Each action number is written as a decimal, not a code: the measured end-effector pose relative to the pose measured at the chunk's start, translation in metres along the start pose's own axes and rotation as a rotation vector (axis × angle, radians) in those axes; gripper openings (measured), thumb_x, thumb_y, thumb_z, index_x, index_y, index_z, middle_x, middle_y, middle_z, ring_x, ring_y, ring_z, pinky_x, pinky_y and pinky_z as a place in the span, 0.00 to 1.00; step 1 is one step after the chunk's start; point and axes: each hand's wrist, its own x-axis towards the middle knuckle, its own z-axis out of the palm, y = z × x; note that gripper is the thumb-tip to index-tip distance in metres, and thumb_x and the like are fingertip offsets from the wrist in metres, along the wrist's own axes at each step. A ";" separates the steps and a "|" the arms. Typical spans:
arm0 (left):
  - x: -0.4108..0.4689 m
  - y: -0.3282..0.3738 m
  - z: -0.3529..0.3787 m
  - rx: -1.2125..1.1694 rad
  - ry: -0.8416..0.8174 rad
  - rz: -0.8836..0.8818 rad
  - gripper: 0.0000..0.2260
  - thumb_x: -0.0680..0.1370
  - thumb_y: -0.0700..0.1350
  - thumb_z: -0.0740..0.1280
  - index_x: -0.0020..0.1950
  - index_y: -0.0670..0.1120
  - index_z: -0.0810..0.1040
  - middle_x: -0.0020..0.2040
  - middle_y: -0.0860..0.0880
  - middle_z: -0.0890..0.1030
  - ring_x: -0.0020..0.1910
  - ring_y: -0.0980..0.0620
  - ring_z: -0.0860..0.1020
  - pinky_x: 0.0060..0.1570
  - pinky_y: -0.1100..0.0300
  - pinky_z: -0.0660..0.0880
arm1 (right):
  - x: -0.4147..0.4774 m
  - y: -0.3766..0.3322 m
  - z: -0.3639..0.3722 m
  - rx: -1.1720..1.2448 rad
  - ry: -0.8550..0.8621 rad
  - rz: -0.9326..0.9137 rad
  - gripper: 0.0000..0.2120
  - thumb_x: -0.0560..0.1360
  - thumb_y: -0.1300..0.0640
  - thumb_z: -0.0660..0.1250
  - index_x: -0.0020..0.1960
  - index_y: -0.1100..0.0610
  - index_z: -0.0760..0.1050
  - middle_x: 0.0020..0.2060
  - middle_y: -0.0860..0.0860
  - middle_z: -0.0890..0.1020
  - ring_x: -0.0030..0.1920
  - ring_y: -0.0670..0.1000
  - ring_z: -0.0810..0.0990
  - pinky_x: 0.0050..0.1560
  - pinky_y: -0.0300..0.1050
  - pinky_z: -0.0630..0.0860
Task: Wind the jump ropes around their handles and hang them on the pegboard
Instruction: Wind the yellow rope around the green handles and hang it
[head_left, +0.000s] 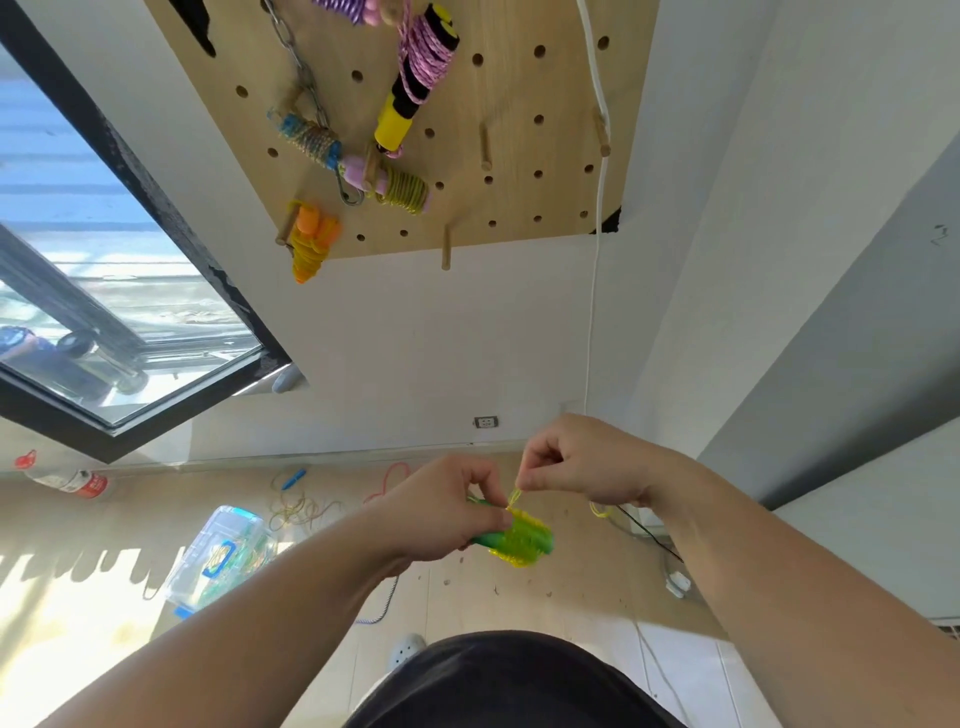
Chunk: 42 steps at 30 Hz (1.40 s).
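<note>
Dark shirt (509, 680) sits lowest, above a pale wood floor (519, 597). The left hand (447, 512) clenches its fingers (496, 517) round green handles wound with yellow rope (522, 538). The right hand (587, 462) pinches the rope's loose end. Five wound ropes hang on the pegboard (519, 156). One clear box (223, 556) holds coloured items.

A plain white wall (415, 338) rises beyond the left hand (447, 512), a small white wall socket (486, 422) above it. Well left of the hand, a black-framed glass window (104, 291) lets sunlight onto the pale wooden floor (545, 603).
</note>
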 end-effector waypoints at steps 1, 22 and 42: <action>0.005 -0.001 0.002 0.065 0.077 -0.006 0.07 0.73 0.48 0.75 0.40 0.52 0.77 0.41 0.45 0.82 0.32 0.49 0.76 0.32 0.57 0.73 | 0.005 -0.008 0.005 -0.065 0.051 0.011 0.06 0.77 0.53 0.73 0.45 0.55 0.84 0.27 0.42 0.75 0.30 0.41 0.71 0.33 0.33 0.66; 0.013 0.040 0.000 -1.093 0.276 -0.123 0.05 0.82 0.36 0.63 0.47 0.41 0.75 0.29 0.46 0.76 0.24 0.53 0.68 0.25 0.60 0.67 | -0.009 -0.020 0.062 -0.231 0.830 -0.291 0.20 0.82 0.48 0.57 0.68 0.52 0.79 0.44 0.45 0.83 0.42 0.49 0.79 0.43 0.51 0.77; -0.008 0.043 -0.003 -0.992 0.379 0.183 0.02 0.83 0.38 0.64 0.51 0.40 0.75 0.35 0.42 0.78 0.28 0.49 0.71 0.31 0.57 0.70 | -0.029 -0.029 0.051 0.305 0.763 -0.379 0.10 0.81 0.61 0.67 0.59 0.52 0.83 0.42 0.42 0.83 0.39 0.42 0.79 0.43 0.36 0.75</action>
